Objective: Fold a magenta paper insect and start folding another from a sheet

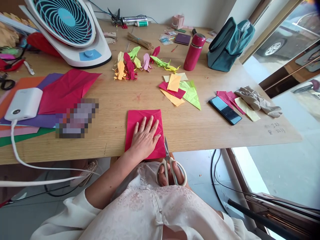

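A red sheet of creased paper (131,126) lies at the table's front edge, its near edge reaching the rim. My left hand (145,138) rests flat on it with fingers spread. Just off the table edge, my right hand (177,173) has its fingers through the white handles of a pair of scissors (166,151). The slim blades point away from me along the sheet's right side, near its lower right corner. Whether paper sits between the blades I cannot tell. Part of my right hand is hidden behind the handles.
Folded paper figures (130,65) stand beyond the sheet, beside cut paper pieces (175,88). A white fan (92,50), red flask (193,51), teal bag (225,50) and phone (225,110) surround them. Coloured sheets (67,90) and a white power bank (23,104) lie left.
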Available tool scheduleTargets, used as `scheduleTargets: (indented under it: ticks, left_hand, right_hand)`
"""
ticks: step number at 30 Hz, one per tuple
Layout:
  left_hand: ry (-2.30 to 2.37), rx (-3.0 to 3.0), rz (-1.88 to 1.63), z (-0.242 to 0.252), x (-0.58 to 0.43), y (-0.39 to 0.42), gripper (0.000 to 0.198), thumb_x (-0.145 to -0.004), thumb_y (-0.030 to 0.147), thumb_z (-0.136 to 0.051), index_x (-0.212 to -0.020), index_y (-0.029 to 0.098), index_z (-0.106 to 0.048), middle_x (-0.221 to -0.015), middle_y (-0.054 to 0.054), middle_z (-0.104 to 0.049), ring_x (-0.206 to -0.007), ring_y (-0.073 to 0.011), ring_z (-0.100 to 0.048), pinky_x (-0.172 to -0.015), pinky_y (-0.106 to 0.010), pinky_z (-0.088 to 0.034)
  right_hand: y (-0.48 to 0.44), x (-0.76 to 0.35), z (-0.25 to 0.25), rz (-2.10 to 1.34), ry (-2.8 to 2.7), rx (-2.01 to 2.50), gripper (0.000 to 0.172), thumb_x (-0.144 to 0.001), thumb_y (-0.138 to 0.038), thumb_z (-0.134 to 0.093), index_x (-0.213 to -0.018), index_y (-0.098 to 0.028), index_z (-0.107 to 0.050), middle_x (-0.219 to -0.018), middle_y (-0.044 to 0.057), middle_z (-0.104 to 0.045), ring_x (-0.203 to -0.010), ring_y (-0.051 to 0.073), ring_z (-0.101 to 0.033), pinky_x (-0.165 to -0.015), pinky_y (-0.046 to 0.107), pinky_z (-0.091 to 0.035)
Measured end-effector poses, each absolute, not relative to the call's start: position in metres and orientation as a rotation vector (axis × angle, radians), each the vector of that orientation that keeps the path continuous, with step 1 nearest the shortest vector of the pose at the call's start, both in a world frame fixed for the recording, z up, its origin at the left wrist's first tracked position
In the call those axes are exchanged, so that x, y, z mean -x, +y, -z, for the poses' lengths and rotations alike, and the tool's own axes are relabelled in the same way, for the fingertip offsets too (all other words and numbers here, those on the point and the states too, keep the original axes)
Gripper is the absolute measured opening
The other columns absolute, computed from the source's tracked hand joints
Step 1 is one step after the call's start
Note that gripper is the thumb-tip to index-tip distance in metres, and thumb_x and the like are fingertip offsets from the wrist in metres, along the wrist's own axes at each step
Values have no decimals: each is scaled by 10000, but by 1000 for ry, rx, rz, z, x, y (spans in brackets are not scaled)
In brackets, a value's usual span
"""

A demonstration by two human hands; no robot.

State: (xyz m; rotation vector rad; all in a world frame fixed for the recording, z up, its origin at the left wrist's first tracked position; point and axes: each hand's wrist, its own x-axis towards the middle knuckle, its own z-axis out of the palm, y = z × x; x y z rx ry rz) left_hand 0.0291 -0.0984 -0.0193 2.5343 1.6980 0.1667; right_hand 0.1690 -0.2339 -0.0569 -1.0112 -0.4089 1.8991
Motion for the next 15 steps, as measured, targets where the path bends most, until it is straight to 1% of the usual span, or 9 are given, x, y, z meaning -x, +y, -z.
scheduleTargets:
  ticks: [5,10,15]
  left_hand:
    - [1711,-2540,-144,20,-32,-102,610,-1057,426,-344,-1622,197,-315,-1711,-83,-210,-1567,-398,-212,-1239,-621,-227]
    - [1720,-2542,-136,20,-33,-103,608,-1058,422,-341,-1622,197,-316,-1711,-84,-208,-1566,-394,-220,-1241,-617,-224]
    - [1723,-2541,-150,20,-33,-102,609,-1052,411,-353,-1622,197,-318,-1708,-89,-217,-1563,-395,-229,-1244,-616,-220]
  right_hand:
    - [-236,-170,61,-1911,-395,971,582,-834,-821,-465,-786,-273,-658,-477,-16,-385,-447,152,-279,-499,285,-257]
    - [-235,-168,67,-1856,-440,1003,582,-825,-824,-473,-733,-272,-633,-503,8,-420,-457,166,-312,-476,299,-307]
    - [-234,-168,69,-1896,-477,1004,621,-848,-840,-415,-730,-272,-637,-511,7,-405,-431,162,-316,-449,309,-315]
